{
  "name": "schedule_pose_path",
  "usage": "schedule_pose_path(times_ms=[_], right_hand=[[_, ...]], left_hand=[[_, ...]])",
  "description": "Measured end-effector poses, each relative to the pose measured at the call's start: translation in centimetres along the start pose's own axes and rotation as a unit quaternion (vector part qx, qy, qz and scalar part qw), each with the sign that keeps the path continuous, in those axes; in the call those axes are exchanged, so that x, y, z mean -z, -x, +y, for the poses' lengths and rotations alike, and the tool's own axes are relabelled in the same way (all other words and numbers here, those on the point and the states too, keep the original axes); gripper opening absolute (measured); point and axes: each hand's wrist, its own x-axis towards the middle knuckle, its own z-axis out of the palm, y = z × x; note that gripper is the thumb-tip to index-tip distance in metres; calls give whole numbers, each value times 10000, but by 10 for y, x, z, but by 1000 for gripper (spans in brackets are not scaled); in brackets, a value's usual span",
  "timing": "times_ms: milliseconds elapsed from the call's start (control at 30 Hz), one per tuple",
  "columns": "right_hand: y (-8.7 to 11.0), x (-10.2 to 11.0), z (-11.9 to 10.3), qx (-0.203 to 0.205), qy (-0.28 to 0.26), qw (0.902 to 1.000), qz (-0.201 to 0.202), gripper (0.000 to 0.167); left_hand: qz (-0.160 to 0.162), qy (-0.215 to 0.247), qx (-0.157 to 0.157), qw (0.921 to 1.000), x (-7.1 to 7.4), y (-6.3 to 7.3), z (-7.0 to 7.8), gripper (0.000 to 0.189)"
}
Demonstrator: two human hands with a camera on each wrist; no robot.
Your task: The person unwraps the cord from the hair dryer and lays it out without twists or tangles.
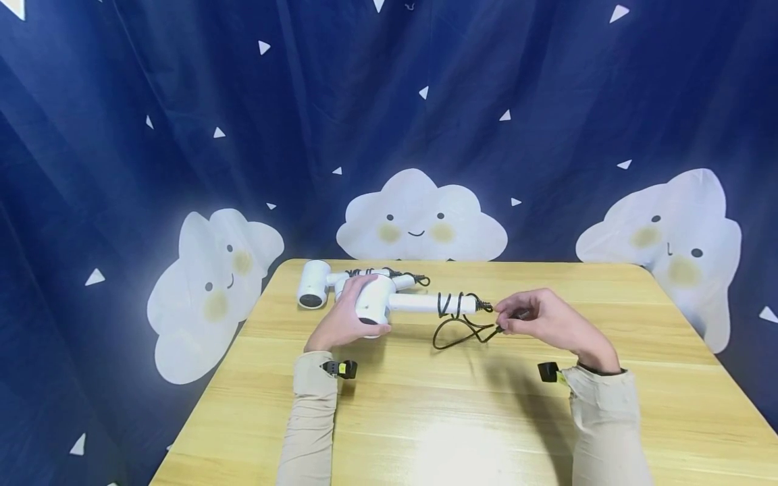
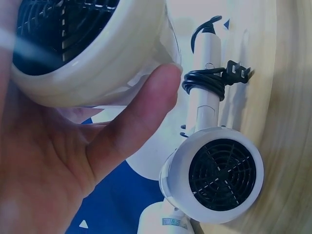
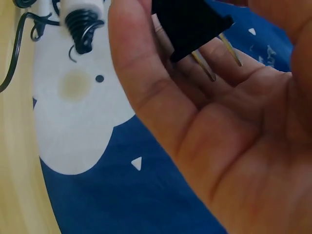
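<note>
My left hand (image 1: 342, 324) grips the round head of a white hair dryer (image 1: 419, 303), thumb on the near side. The dryer lies sideways, its handle pointing right, with black cord (image 1: 448, 347) looped around the handle and hanging in a loose bend. Near the handle's end, my right hand (image 1: 556, 322) pinches the black plug (image 3: 190, 24) of that cord. Two metal prongs point in toward the palm in the right wrist view. Close up in the left wrist view, the held dryer's dark grille (image 2: 58, 34) faces the camera.
Behind my left hand, a second white hair dryer (image 1: 314, 278) lies on the wooden table (image 1: 425, 418); its wrapped cord and plug (image 2: 236, 72) show in the left wrist view. A third white dryer (image 1: 404, 281) is partly hidden. A blue curtain (image 1: 389, 121) with clouds hangs beyond the table.
</note>
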Motion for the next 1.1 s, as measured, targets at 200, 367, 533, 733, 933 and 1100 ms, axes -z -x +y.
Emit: schedule_pose_path(times_ms=[200, 367, 533, 733, 933, 1100], right_hand=[[-5, 0, 13, -337, 86, 9994, -81, 33], [-14, -3, 27, -540, -432, 9976, -57, 47], [-24, -9, 37, -623, -972, 9933, -44, 68], [-32, -18, 37, -385, -930, 9947, -198, 63], [-37, -22, 38, -272, -931, 9952, 142, 50], [-39, -23, 41, -334, -938, 9940, 457, 47]], left_hand=[[31, 31, 16, 10000, 1, 1, 1, 107], [37, 85, -29, 10000, 2, 1, 2, 108], [23, 122, -25, 9999, 2, 1, 3, 110], [-90, 77, 13, 9999, 0, -1, 6, 114], [-245, 5, 104, 9996, -2, -2, 12, 122], [-440, -120, 106, 9989, -4, -4, 14, 124]])
